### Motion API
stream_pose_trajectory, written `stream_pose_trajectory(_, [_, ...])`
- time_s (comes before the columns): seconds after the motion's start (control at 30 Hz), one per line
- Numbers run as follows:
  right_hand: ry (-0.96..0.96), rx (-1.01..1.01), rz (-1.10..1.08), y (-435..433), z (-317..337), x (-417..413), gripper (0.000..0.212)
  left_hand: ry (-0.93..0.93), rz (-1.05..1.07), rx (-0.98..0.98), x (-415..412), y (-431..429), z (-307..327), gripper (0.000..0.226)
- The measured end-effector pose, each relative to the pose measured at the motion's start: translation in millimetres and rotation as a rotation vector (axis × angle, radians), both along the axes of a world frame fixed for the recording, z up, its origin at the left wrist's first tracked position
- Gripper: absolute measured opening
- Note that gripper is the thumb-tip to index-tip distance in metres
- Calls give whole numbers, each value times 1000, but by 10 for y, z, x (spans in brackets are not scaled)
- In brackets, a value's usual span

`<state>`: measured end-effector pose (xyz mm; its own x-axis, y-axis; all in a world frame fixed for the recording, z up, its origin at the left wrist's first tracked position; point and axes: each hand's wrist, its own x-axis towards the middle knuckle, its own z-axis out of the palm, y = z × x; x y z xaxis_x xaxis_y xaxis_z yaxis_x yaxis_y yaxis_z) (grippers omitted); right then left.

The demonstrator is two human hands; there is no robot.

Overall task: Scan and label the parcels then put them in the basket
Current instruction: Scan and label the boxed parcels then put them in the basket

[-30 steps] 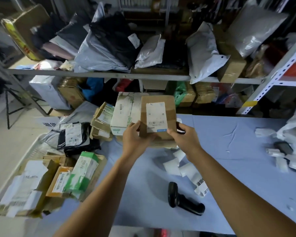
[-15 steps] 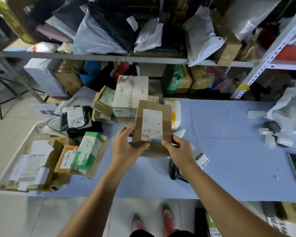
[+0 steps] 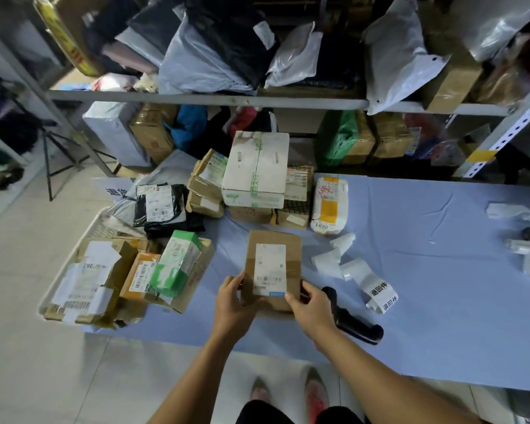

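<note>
A small brown cardboard parcel [image 3: 273, 255] with a white barcode label lies label-up over the blue table [image 3: 426, 270]. My left hand [image 3: 231, 304] grips its lower left corner and my right hand [image 3: 311, 307] grips its lower right corner. A black handheld scanner [image 3: 354, 324] lies on the table just right of my right hand. Curled white label strips [image 3: 366, 276] with black print lie beyond the scanner. The white basket [image 3: 71, 270] at the table's left end holds several labelled boxes.
A pile of parcels [image 3: 256, 172] stands at the table's back, with a white and yellow pouch [image 3: 329, 203] to its right. Metal shelving [image 3: 211, 97] packed with bags and boxes rises behind. Small white rolls [image 3: 527, 255] sit far right.
Both hands have brought the brown parcel down and toward me, from upright in front of the pile to low over the table's near edge. The scanner is uncovered again.
</note>
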<state>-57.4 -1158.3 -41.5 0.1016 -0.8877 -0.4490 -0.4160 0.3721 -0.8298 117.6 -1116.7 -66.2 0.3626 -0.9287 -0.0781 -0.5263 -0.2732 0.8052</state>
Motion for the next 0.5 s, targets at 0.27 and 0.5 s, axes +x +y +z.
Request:
stream_pose_trajectory(0.27, [270, -147, -19, -234, 26, -188, 13, -150, 113, 32, -120, -12, -36, 48])
stream_pose_trajectory(0.5, [790, -14, 367, -348, -66, -745, 38, -426, 259, 423, -673, -111, 251, 128])
